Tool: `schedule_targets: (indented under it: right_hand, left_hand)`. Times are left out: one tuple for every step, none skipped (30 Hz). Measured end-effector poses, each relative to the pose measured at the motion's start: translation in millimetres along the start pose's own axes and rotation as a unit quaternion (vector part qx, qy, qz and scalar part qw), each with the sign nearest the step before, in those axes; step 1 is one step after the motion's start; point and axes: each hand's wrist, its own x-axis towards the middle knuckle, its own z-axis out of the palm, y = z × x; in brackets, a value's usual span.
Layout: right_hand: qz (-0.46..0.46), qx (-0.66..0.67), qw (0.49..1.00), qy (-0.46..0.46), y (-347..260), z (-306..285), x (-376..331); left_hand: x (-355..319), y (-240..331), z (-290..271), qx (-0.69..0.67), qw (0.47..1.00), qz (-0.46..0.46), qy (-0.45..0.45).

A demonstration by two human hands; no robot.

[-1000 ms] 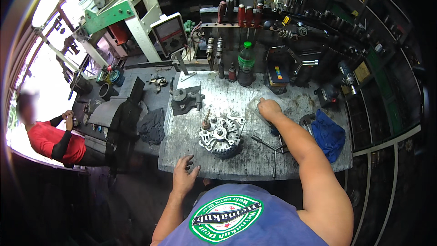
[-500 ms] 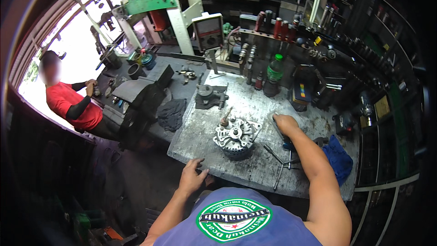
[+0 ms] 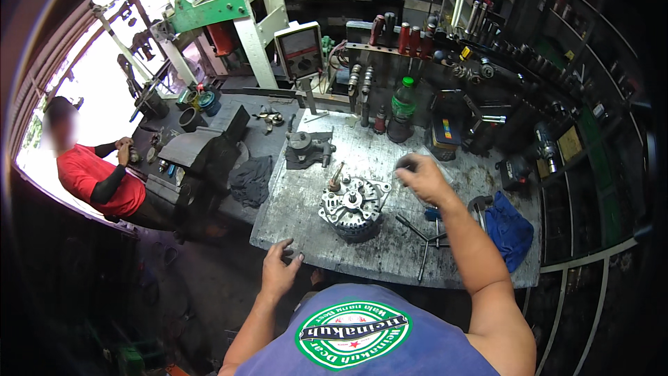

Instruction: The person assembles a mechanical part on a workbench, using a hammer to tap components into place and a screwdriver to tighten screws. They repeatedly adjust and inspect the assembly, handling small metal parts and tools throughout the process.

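Note:
My left hand is at the bench's front edge, fingers loosely bent and apart, holding nothing. To the right of an alternator, my right hand is raised over the bench. Its dark fingertips are slightly blurred, with thumb and fingers apart and no object visible between them. The silver alternator sits upright between my hands, shaft end up, a brownish slender piece standing at its far left side. Closer to me and right of it lies a three-armed wrench, partly behind my right forearm.
A small housing on dark cloth sits at the far left, and a green-capped bottle at the back. A blue rag lies at the right edge. A person in red works at the left bench, near a vise.
My right hand has lifted and moved a little away from me; the dark bar beneath it before no longer shows there. My left hand stays near the edge, and the view has shifted slightly.

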Motion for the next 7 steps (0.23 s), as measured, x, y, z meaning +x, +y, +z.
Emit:
schedule_targets:
  right_hand:
    - [-0.023, 0.049, 0.998, -0.031, -17, 18, -10]
    - [-0.04, 0.089, 0.994, -0.057, -31, 35, -17]
    - [-0.055, 0.131, 0.989, -0.052, -39, 53, -23]
    - [0.019, 0.151, 0.987, -0.061, -45, 66, -22]
    - [0.006, 0.073, 0.997, -0.029, -46, 79, -18]
    - [-0.032, 0.02, 0.999, -0.01, -44, 88, -15]
    - [-0.028, -0.048, 0.998, 0.001, -39, 92, -12]
  left_hand:
    - [9, 5, 0, -0.005, 1.0, 0.006, -0.011]
    - [17, 12, 0, -0.008, 1.0, 0.021, -0.015]
    - [25, 20, 3, -0.016, 0.999, 0.033, -0.02]
    - [33, 30, 6, -0.033, 0.998, 0.058, -0.021]
    - [41, 40, 8, -0.037, 0.995, 0.089, -0.023]
    - [48, 51, 10, -0.044, 0.992, 0.111, -0.028]
    - [55, 62, 11, -0.056, 0.988, 0.139, -0.031]
